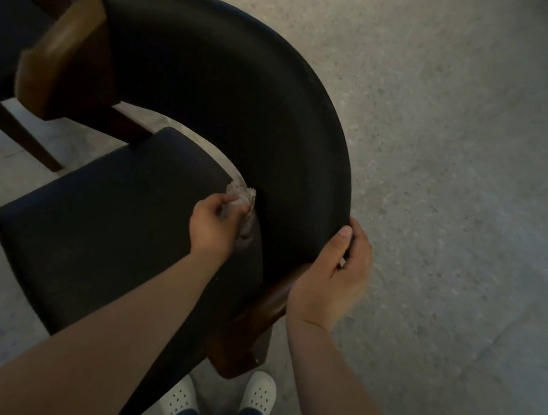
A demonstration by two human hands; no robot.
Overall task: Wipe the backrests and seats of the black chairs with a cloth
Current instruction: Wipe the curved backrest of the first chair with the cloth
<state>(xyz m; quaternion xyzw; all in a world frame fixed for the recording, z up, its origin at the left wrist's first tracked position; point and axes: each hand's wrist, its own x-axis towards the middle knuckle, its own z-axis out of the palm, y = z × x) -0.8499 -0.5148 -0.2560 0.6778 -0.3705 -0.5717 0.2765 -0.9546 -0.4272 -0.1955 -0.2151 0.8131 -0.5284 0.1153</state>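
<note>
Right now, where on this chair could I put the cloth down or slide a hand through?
The seat is bare up to the left hand. The gap between seat and backrest is open beyond the cloth. Crowded: the near backrest end, where the right hand grips.

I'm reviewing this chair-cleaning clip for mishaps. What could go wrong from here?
1. The cloth is bunched in the left hand, low on the backrest beside the gap above the seat; it may cover only a narrow strip or slip through.
2. The right hand grips the backrest's end; a hard pull might drag the wooden frame onto the white clogs.
</note>
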